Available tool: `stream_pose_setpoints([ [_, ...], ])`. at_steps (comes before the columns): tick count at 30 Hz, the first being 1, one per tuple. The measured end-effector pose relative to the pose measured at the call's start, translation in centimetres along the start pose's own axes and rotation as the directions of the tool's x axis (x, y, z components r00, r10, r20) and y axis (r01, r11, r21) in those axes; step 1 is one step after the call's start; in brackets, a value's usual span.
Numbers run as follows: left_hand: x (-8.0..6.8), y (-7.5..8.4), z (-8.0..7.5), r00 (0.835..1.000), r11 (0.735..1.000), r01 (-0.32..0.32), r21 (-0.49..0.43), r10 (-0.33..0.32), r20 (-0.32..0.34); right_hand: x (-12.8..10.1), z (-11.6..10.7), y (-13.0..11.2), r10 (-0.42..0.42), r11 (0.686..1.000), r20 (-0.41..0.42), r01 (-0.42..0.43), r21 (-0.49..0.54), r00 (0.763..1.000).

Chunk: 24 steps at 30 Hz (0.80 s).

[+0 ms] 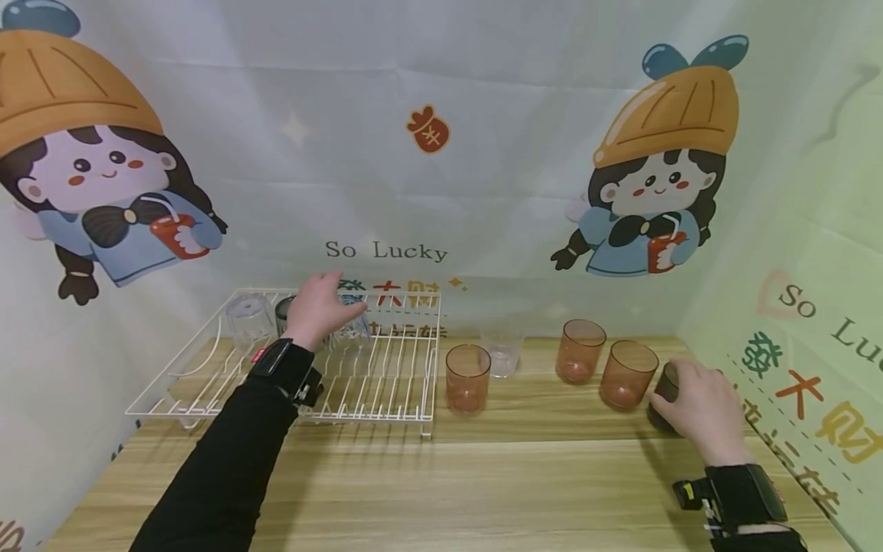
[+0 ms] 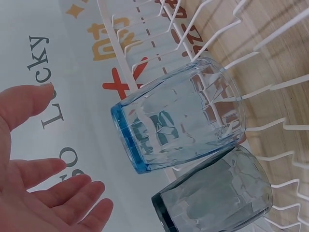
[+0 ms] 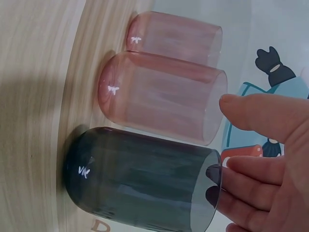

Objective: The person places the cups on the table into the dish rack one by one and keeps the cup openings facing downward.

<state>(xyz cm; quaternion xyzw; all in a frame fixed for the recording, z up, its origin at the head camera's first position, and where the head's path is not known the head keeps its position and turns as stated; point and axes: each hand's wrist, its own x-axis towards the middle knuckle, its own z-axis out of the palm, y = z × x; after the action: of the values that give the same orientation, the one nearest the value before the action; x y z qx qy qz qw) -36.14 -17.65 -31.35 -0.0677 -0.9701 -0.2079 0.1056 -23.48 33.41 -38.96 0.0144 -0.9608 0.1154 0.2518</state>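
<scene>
Your light wooden bench carries a clear glass tumbler near its middle, with a squat orange tumbler just beside it at 8 o'clock. At 3 o'clock from the clear one stand two more orange plastic tumblers. Behind everything hangs a cartoon-printed cloth backdrop.

Bright, even light throughout; soft shadows fall toward the viewer on the pale wooden counter. Wrist views are sharp, head view bends at its edges.
</scene>
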Motion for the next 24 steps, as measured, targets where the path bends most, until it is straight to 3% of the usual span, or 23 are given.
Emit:
stream_pose_setpoints([
  [24, -0.64, -0.02, -0.48, 0.997, 0.993, -0.034, -0.109, 0.041, 0.063, 0.20, 0.74, 0.72, 0.028, 0.998, 0.067, -0.024, -0.059, 0.997],
])
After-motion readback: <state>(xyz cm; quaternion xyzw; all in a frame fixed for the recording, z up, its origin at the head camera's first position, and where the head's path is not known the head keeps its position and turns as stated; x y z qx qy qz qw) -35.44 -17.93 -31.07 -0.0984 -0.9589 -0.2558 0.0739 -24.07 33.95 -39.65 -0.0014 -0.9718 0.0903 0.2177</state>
